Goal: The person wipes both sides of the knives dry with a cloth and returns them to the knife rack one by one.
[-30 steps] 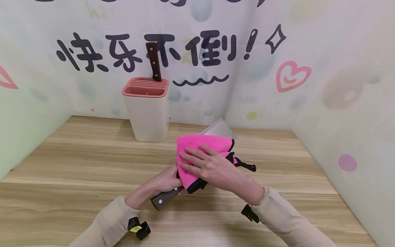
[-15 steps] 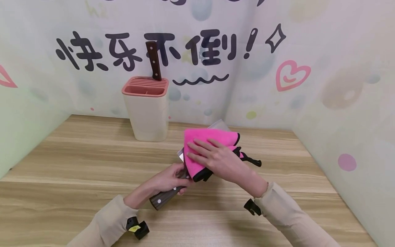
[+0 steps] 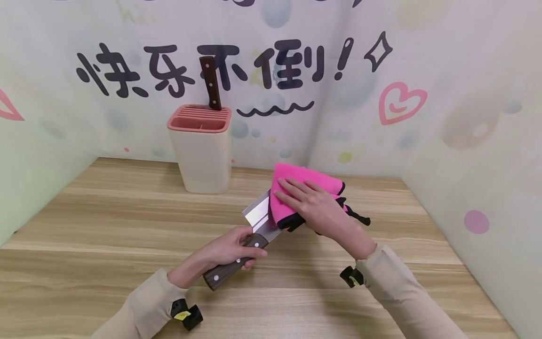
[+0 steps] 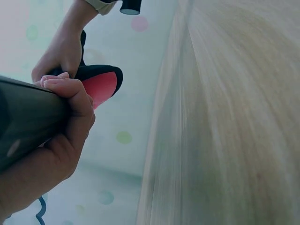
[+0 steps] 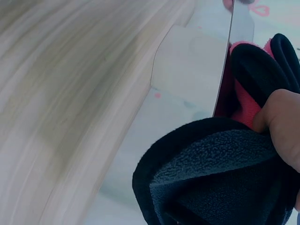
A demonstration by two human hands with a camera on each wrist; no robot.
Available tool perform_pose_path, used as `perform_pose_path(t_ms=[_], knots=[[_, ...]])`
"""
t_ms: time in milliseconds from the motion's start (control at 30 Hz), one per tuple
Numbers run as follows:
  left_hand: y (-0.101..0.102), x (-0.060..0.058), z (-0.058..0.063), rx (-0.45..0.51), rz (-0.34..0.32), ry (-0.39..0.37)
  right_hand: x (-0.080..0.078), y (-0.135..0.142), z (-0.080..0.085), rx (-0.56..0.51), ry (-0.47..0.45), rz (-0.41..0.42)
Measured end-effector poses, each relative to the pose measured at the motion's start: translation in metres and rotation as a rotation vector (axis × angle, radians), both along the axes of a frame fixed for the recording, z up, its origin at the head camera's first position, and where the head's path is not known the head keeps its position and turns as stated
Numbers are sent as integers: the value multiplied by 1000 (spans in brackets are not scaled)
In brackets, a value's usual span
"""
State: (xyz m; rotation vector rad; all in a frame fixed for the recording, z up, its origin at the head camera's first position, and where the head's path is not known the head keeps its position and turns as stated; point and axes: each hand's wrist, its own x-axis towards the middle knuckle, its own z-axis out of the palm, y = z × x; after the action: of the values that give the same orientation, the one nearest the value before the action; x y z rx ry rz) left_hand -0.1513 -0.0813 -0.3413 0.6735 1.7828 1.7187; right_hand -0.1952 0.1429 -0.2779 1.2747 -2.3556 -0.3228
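My left hand (image 3: 228, 247) grips the dark wooden handle of a cleaver (image 3: 222, 274), its fingers curled round it in the left wrist view. The broad metal blade (image 3: 258, 213) slants up and to the right, above the table. A pink cloth (image 3: 302, 173) with black edging and a loop covers the blade's far part. On top of the cloth lies my right hand (image 3: 319, 209), fingers stretched along it. In the right wrist view, the right thumb (image 5: 281, 119) holds the folded cloth (image 5: 211, 164) from below, showing its dark side. The blade's tip is hidden.
A cream knife holder (image 3: 203, 160) with a pink slotted top stands at the back left, a dark-handled knife (image 3: 211, 84) upright in it. The wood-grain table (image 3: 106, 226) ends at a printed backdrop (image 3: 355, 127).
My right hand and the cloth have slid up and right along the blade, away from the handle. More of the blade near the handle shows. My left hand has hardly moved.
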Motion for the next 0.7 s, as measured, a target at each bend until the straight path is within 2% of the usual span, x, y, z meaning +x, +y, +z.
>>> perform_pose_path(t_ms=[267,467,700], knots=[[-2,0,0,17,-23,10,-7,11,0,-55,-12,-50],[-3,2,0,-1,-12,12,-10,16,0,-98,-67,-66],[-6,3,-1,-4,-30,15,-13,23,0,-133,-112,-99]])
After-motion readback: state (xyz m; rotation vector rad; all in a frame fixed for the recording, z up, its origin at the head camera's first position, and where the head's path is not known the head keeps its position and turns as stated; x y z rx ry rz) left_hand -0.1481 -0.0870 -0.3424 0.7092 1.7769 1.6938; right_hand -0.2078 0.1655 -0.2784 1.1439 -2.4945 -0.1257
